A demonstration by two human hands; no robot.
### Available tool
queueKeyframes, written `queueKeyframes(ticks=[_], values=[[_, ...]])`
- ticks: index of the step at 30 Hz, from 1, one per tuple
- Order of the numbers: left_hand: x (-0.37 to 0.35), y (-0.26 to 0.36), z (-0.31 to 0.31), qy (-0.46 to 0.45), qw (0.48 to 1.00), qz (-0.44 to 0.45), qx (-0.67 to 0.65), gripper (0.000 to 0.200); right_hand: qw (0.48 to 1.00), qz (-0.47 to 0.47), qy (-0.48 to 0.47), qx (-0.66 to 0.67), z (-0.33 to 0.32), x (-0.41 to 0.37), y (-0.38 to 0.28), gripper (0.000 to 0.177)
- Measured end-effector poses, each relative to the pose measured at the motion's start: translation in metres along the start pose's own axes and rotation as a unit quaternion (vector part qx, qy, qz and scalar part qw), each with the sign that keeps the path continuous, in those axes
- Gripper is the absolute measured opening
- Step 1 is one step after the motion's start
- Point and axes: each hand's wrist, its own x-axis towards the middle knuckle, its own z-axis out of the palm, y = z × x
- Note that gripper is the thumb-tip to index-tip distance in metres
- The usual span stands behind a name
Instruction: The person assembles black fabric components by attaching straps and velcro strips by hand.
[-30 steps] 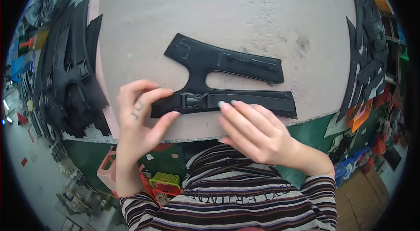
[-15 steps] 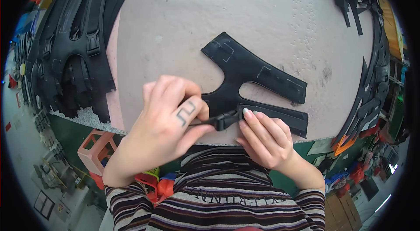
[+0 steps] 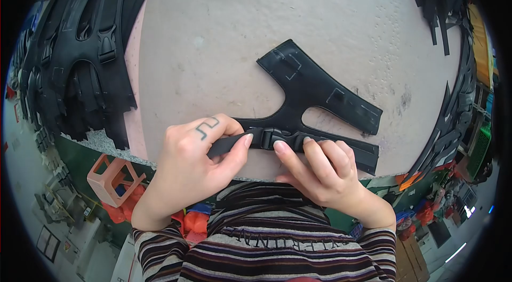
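Observation:
A black harness-like piece (image 3: 298, 87) with chalk marks lies on the pale table in front of me. A black strap with a plastic buckle (image 3: 268, 138) runs across its near edge. My left hand (image 3: 205, 156) pinches the strap on the buckle's left side. Just right of the buckle, my right hand (image 3: 317, 167) grips the strap, its thumb at the buckle's lower edge.
Stacked black pieces with buckles (image 3: 85, 42) cover the table's left side. More black straps (image 3: 434, 4) hang together at the far right, with others (image 3: 442, 132) along the right edge. A pink stool (image 3: 113, 180) stands below, at the left.
The buckle has moved up slightly and now lies level along the piece's near edge. My left hand has turned and lowered, and the strap on its side shows more. The view has shifted slightly.

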Motion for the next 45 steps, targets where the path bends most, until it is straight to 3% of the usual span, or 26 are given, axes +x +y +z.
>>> queueKeyframes(ticks=[6, 9, 12, 22, 25, 28, 31, 32, 33, 37, 39, 41, 45], values=[[0.000, 0.001, 0.004, 0.001, 1.000, 0.006, 0.023, 0.012, 0.999, -0.016, -0.031, -0.026, -0.005, 0.017, -0.002, 0.045], [-0.009, 0.007, -0.008, -0.004, 0.995, -0.039, 0.090, 0.014, 0.999, -0.023, -0.040, -0.026, -0.005, 0.022, -0.001, 0.047], [-0.023, -0.010, -0.018, 0.017, 0.983, -0.166, -0.080, 0.014, 0.999, -0.023, -0.039, -0.028, -0.003, 0.022, -0.001, 0.046], [-0.023, -0.013, -0.013, 0.053, 0.980, -0.177, -0.075, 0.016, 0.994, -0.038, -0.090, -0.043, -0.008, 0.033, 0.000, 0.056], [-0.024, -0.018, -0.010, 0.062, 0.989, -0.126, -0.040, 0.014, 0.991, -0.014, -0.130, -0.024, -0.013, 0.040, -0.005, 0.060], [-0.025, -0.010, -0.016, 0.039, 0.989, -0.093, 0.104, 0.012, 0.990, 0.016, -0.143, 0.002, -0.016, 0.044, -0.009, 0.061], [-0.042, -0.033, -0.014, 0.146, 0.925, 0.191, 0.296, 0.021, 0.990, 0.028, -0.137, 0.021, -0.019, 0.048, -0.008, 0.062], [-0.053, -0.029, -0.011, 0.085, 0.904, 0.230, 0.351, 0.041, 0.990, 0.034, -0.137, 0.027, -0.019, 0.049, -0.008, 0.062], [-0.060, -0.022, -0.002, 0.019, 0.891, 0.213, 0.401, 0.052, 0.990, 0.036, -0.134, 0.032, -0.018, 0.049, -0.009, 0.061], [-0.056, -0.026, 0.002, -0.052, 0.917, 0.182, 0.350, 0.057, 0.989, 0.028, -0.131, 0.063, -0.015, 0.051, -0.007, 0.058], [-0.050, -0.023, -0.008, -0.057, 0.926, 0.187, 0.323, 0.058, 0.987, 0.017, -0.143, 0.075, -0.023, 0.052, -0.003, 0.056], [-0.054, -0.037, -0.006, -0.057, 0.941, 0.195, 0.271, 0.057, 0.995, 0.009, -0.084, 0.046, -0.014, 0.042, -0.004, 0.063], [-0.041, -0.016, -0.009, -0.007, 0.904, 0.240, 0.354, 0.043, 0.995, 0.023, -0.051, 0.082, -0.009, 0.046, -0.007, 0.057]])
